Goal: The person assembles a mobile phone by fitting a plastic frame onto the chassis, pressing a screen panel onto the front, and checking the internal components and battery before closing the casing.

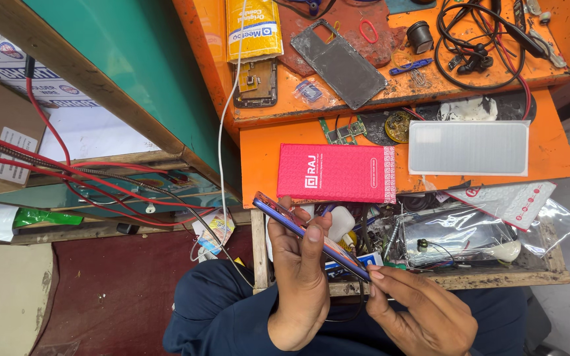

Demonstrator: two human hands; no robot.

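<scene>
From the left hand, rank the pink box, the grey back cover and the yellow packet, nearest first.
From the left hand:
1. Pink box, just above it on the lower orange shelf.
2. Grey back cover, higher, on the upper shelf.
3. Yellow packet, at the top edge, leftward.

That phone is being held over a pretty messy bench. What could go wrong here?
1. The phone is held edge-on in the left hand, with only the right hand's fingertips at its lower end; it might slip into the cluttered drawer below.
2. Loose cables and a bare circuit board lie on the orange bench; a stray elbow could snag or knock them.
</scene>
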